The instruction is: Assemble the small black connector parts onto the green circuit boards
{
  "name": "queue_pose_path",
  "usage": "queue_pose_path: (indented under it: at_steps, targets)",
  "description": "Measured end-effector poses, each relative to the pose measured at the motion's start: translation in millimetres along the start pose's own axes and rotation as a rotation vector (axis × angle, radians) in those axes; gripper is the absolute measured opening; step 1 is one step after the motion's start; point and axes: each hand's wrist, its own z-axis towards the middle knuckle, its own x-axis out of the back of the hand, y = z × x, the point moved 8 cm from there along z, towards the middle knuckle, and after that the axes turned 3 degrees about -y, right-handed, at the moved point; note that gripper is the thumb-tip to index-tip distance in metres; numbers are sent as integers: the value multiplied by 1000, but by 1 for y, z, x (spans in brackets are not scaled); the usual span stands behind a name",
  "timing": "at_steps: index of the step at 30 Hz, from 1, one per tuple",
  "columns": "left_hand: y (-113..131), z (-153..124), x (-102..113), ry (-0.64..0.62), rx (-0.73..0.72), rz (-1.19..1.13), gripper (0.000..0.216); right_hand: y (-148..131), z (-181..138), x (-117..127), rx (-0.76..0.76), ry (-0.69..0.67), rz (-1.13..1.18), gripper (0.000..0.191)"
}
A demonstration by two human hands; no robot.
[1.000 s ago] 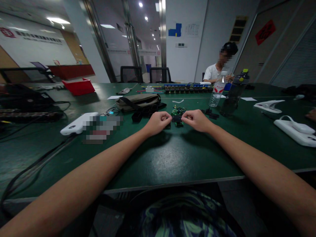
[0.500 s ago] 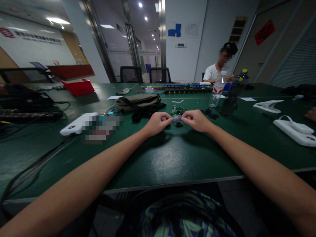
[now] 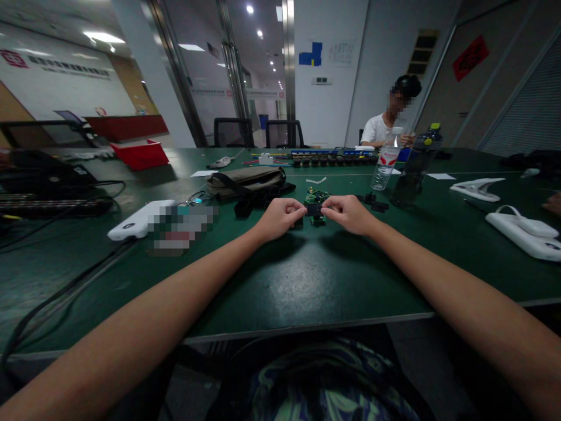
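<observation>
My left hand (image 3: 279,219) and my right hand (image 3: 349,214) are close together above the table, each closed in a pinch. Between them they hold a small dark flat rectangular piece (image 3: 313,209) by its opposite ends; its exact kind is too small to make out. Green circuit boards (image 3: 319,195) lie just behind and below it, partly hidden by the piece and fingers. Several black parts (image 3: 376,204) lie to the right of my right hand, and black tray-like pieces (image 3: 245,207) lie to the left of my left hand.
On the green table (image 3: 302,280) are a grey-brown bag (image 3: 248,180), a clear water bottle (image 3: 384,166), a dark bottle (image 3: 414,172), a white power bank (image 3: 139,221) with a cable, and another white device (image 3: 523,234). A person (image 3: 381,128) sits across the table.
The piece between my hands showed a light grey, shiny face before and looks dark now, so its tilt seems changed. Both hands stay in nearly the same place.
</observation>
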Motion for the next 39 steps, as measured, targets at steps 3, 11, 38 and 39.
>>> queue_pose_path:
  at_steps: [3, 11, 38, 39]
  targets:
    - [1, 0, 0, 0, 2, 5, 21, -1, 0, 0, 15, 3, -2, 22]
    - [-1, -1, 1, 19, -5, 2, 22, 0, 0, 1, 23, 11, -10, 22]
    - [-6, 1, 0, 23, 17, -29, 15, -1, 0, 1, 21, 21, 5, 16]
    - [-6, 1, 0, 21, 17, -28, 14, 0, 0, 2, 18, 21, 0, 15]
